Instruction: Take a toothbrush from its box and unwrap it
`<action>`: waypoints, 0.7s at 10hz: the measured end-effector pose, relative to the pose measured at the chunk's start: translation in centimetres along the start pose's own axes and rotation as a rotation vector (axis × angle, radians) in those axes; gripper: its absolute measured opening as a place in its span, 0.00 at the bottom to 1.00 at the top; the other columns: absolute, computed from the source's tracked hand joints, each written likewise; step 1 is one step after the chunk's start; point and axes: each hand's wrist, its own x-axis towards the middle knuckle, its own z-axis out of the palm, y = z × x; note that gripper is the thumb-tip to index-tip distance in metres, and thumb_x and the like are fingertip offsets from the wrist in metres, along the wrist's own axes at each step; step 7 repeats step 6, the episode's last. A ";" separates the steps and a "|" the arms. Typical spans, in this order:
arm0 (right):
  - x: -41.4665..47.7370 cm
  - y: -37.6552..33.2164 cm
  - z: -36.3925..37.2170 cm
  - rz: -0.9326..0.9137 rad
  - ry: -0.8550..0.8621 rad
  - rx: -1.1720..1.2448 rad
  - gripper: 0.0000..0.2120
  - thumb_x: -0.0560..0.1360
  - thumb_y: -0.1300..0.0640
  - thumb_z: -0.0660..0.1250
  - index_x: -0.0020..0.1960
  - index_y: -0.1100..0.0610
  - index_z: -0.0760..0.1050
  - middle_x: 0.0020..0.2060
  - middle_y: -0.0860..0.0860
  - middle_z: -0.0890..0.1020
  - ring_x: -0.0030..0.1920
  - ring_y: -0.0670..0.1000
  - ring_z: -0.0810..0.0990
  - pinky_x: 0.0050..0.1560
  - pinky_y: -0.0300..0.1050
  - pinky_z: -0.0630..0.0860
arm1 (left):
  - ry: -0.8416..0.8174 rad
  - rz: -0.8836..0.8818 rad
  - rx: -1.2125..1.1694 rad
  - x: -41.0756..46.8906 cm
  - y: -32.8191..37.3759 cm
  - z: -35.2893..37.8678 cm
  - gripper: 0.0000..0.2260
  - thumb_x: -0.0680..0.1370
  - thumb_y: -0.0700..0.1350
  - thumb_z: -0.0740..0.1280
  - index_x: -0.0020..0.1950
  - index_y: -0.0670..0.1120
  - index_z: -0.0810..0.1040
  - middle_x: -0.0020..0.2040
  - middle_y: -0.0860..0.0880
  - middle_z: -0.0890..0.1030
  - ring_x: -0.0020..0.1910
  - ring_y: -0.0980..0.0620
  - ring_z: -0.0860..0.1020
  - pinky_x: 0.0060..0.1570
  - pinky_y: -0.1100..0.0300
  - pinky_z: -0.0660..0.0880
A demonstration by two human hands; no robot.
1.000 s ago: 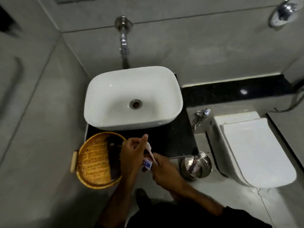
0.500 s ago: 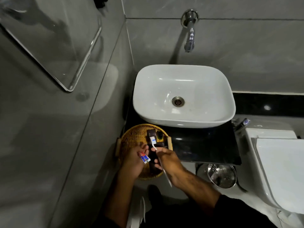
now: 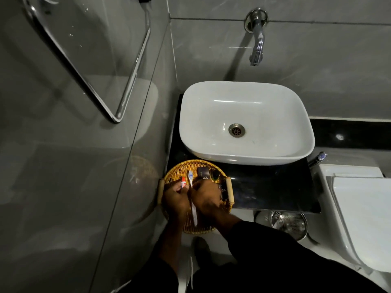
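1. My left hand (image 3: 176,199) is closed around a small red, white and blue toothpaste tube (image 3: 183,183), whose tip sticks up past my fingers.
2. My right hand (image 3: 205,196) grips the white plastic toothbrush (image 3: 193,205) near the upper part of its handle. The bristled head with its blue patch points away from me, toward the basin; the handle end points back toward my body.
3. The toothbrush runs through the narrow gap between my two hands (no wrapper can be made out on it at this size).
4. Both hands sit above the round woven wicker tray with pale handles (image 3: 229,192), which rests on the black stone counter (image 3: 273,187).
5. Dark rectangular toiletry boxes (image 3: 203,174) lie in the far part of the tray, just beyond my fingers. I cannot tell which one is the toothbrush box.
6. The white oval ceramic basin (image 3: 246,121) stands on the counter just behind the tray, under the chrome wall tap (image 3: 257,39).
7. A shiny steel pedal bin (image 3: 288,224) stands on the floor below the counter edge, beside the white toilet (image 3: 359,208).
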 end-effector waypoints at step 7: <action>0.7 2.1 -1.8 -0.112 0.047 0.252 0.06 0.76 0.51 0.76 0.46 0.53 0.83 0.43 0.48 0.86 0.44 0.47 0.84 0.45 0.40 0.77 | 0.189 0.006 0.319 -2.2 1.2 2.2 0.19 0.82 0.48 0.61 0.71 0.42 0.74 0.71 0.38 0.71 0.69 0.39 0.71 0.67 0.50 0.67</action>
